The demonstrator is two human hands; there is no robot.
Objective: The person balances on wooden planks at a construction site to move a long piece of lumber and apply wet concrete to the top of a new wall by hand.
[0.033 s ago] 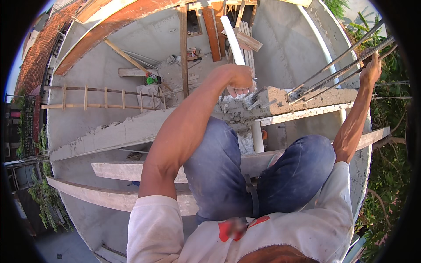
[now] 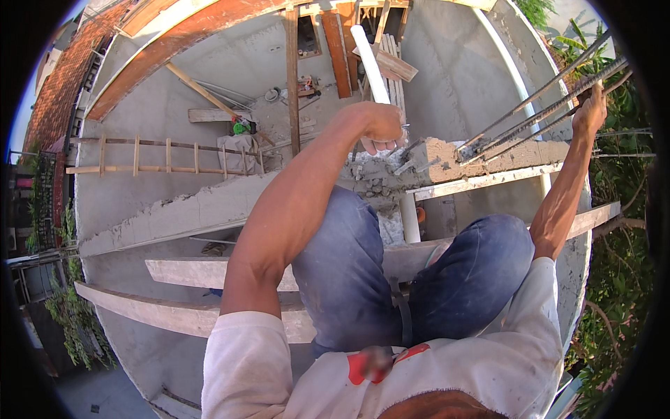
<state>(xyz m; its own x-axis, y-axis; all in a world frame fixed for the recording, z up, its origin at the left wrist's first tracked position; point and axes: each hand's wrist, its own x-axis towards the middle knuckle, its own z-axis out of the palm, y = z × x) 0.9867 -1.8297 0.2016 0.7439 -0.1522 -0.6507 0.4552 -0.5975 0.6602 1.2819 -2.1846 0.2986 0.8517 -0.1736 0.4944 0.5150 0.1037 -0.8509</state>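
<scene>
My left hand (image 2: 383,128) is closed above a broken end of a concrete beam (image 2: 202,202). Its fingers curl under. A small metallic bit shows at its edge, but what it holds is hidden. A white pipe (image 2: 370,63) runs up behind this hand; I cannot tell whether they touch. Chipped rubble and exposed bar stubs lie just below. At the far right my right hand (image 2: 590,113) is wrapped round a steel reinforcing bar (image 2: 569,112). Several such ribbed bars slant up to the right from a rough brown block (image 2: 444,160) on the beam.
Wooden planks (image 2: 132,307) cross beneath my bent legs. A lower floor shows beyond the beam, with a bamboo ladder (image 2: 167,157), a grey sack (image 2: 239,150) and a wooden post (image 2: 292,84). Another white pipe (image 2: 502,49) stands at the right, and foliage (image 2: 618,279) grows beyond the wall.
</scene>
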